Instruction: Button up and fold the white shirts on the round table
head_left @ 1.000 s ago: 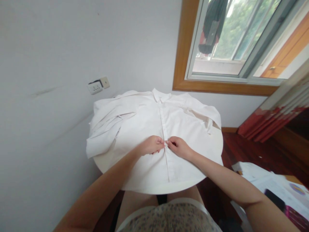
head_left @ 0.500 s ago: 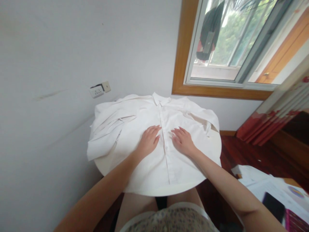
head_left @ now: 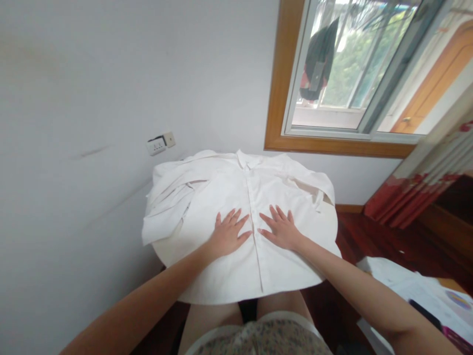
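A white button-up shirt (head_left: 229, 187) lies front side up across a round white table (head_left: 164, 250), its collar at the far edge near the wall. My left hand (head_left: 228, 233) rests flat on the shirt just left of the button placket, fingers spread. On the other side of the placket, my right hand (head_left: 280, 229) also presses flat with its fingers apart. Both sleeves lie folded in over the shirt's sides, with creases in the left one. The shirt's hem hangs at the table's near edge, close to my lap.
A wall socket (head_left: 156, 146) is on the white wall behind the table. To the right are a wood-framed window (head_left: 343, 143) and a red and cream curtain (head_left: 401, 197). Papers (head_left: 402, 281) and a dark phone (head_left: 424, 314) lie on a surface at lower right.
Both hands have slid down the shirt toward me, and their fingers have spread wider. The shirt's lower front now reaches over the table's near edge.
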{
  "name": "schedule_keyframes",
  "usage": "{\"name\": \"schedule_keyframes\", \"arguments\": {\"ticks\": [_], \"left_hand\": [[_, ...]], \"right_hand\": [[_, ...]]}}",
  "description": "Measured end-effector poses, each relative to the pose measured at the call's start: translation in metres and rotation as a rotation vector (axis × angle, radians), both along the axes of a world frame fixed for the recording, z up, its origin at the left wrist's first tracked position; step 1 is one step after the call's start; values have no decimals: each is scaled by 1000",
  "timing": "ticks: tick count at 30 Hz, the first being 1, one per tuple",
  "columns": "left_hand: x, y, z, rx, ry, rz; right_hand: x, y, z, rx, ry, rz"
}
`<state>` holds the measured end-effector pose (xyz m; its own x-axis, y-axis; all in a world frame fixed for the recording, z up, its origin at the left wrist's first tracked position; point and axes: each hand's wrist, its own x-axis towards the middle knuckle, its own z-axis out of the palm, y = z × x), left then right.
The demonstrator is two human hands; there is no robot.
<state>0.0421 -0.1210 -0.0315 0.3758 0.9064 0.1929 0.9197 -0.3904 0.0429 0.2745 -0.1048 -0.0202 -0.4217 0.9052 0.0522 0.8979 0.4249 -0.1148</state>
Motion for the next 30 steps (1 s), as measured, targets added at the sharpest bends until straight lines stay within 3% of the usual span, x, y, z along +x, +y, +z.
{"name": "schedule_keyframes", "arguments": {"ticks": [12, 16, 19, 21, 23, 26, 30], "left_hand": [[-16, -65, 3, -12, 41, 72], [-11, -72, 19, -46, 92, 61], [2, -47, 47, -43, 140, 12], [16, -14, 65, 1, 161, 12], [32, 27, 74, 96, 148, 41], [47, 85, 63, 193, 86, 100], [39, 130, 19, 155, 10, 203]], "right_hand": [[6, -25, -1, -22, 11, -3], [13, -32, 4, -105, 18, 34], [9, -14, 15, -146, 11, 16], [-2, 13, 22, -99, 7, -19], [-17, 45, 27, 5, -2, -27], [-39, 88, 22, 94, 9, -133], [-52, 116, 0, 143, 64, -209]]}}
